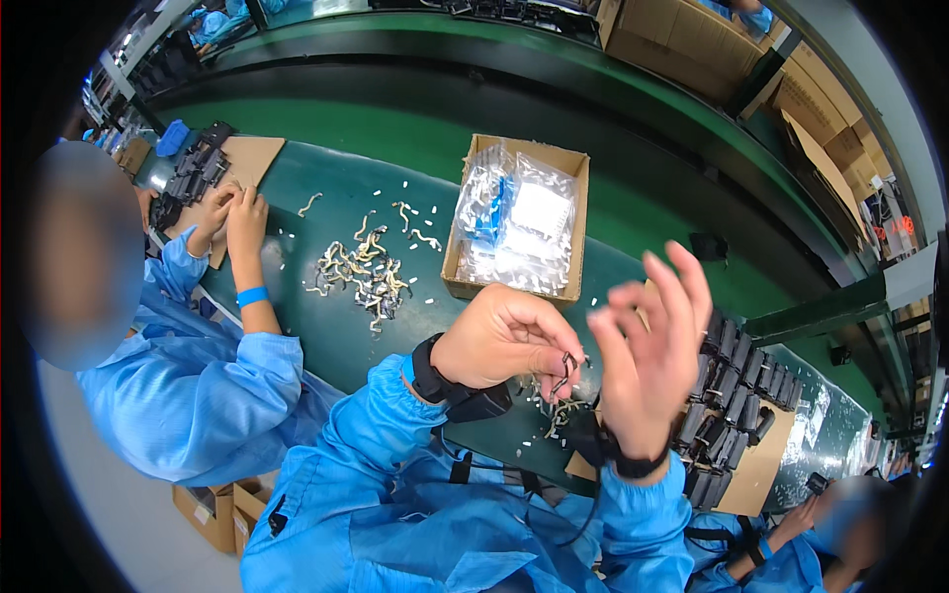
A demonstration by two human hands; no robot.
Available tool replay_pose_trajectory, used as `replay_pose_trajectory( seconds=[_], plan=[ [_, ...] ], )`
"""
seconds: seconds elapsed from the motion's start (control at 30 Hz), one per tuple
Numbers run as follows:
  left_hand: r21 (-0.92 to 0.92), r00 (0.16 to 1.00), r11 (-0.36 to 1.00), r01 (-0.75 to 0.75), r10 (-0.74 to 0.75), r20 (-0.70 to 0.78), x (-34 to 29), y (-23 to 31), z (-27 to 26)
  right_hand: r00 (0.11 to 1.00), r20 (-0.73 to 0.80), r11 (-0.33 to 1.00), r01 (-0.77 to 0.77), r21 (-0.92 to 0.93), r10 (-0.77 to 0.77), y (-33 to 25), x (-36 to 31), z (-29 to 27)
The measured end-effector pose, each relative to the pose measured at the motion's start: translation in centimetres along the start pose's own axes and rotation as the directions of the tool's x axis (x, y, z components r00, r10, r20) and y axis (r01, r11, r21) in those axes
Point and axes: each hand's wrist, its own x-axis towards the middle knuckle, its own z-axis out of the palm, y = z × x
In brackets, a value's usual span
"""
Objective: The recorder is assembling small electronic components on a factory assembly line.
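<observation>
My left hand (502, 338) is closed in a pinch on a short dark cable (566, 370), which forms a small loop at the fingertips. To its right, my right hand (654, 351) is raised with the fingers spread, slightly blurred, and nothing shows in it. Below the left hand lies a small pile of short cables (556, 419), partly hidden by my hands. Farther left on the green table (415, 346) is a larger heap of yellowish and dark short cables (364, 275), with small white pieces scattered around.
A cardboard box (463, 287) with clear plastic bags stands beyond my hands. Rows of black devices (730, 395) sit on cardboard at right. A co-worker (222, 395) at left handles something beside more black devices (198, 173). Another person (791, 544) is at lower right.
</observation>
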Motion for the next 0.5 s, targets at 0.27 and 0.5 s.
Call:
replay_pose_trajectory(
  seconds=[0.27, 0.5],
  plan=[
    [-0.005, 0.961, 0.983, -0.182, 0.179, 0.213, 0.6, -1.4, -0.4, 0.932, 0.314, 0.900, 0.283, -0.330, -0.178, 5.1, 4.5, 4.1],
    [-0.022, 0.922, 0.922, -0.387, 0.387, -0.021, 0.9, -3.2, 0.4, 0.997, -0.001, 0.995, -0.080, 0.054, 0.080, 2.1, 0.5, 0.4]
  ],
)
